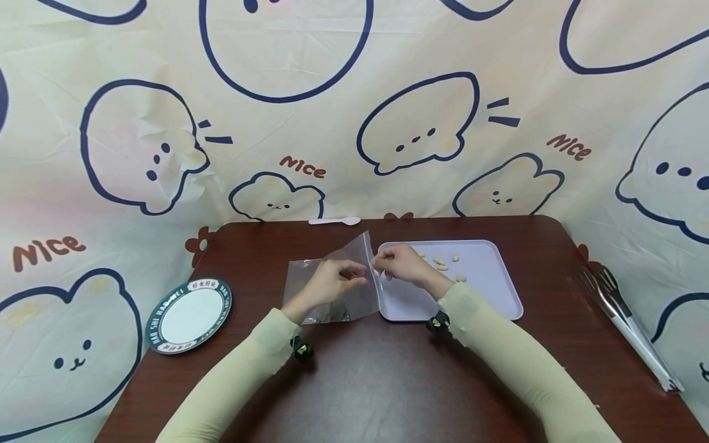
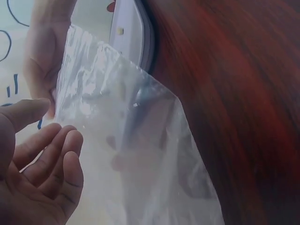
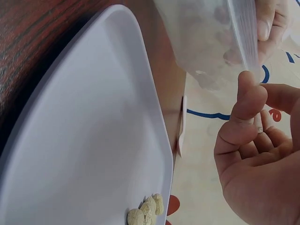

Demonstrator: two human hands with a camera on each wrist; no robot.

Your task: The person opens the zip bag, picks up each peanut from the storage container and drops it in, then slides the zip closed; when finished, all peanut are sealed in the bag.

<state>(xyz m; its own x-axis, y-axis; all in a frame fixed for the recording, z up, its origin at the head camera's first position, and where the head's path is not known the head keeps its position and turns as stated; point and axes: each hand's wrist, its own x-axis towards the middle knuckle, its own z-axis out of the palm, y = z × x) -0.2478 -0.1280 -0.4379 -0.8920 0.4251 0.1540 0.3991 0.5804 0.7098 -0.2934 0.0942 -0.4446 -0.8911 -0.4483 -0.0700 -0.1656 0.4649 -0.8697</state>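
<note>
A clear zip-lock bag (image 1: 338,301) stands partly raised off the table, its zip edge facing right. The thumb and forefinger of my right hand (image 1: 407,264) pinch that edge, as the right wrist view shows up close on the bag (image 3: 206,42). My left hand (image 1: 332,283) is beside the bag, fingers loosely bent and thumb apart. In the left wrist view, a gap shows between the left hand's (image 2: 42,159) thumb and fingertips, close to the bag's edge. Several unshelled peanuts (image 3: 147,211) lie on a pale lilac tray (image 1: 476,301), under and beyond my right hand.
On the left sits a green-rimmed white plate (image 1: 188,317). A white plastic spoon (image 1: 335,221) lies at the table's back edge. Metal tongs with fork-shaped ends (image 1: 628,329) lie along the right side. A cartoon-printed cloth (image 1: 332,135) hangs behind the brown table (image 1: 376,381).
</note>
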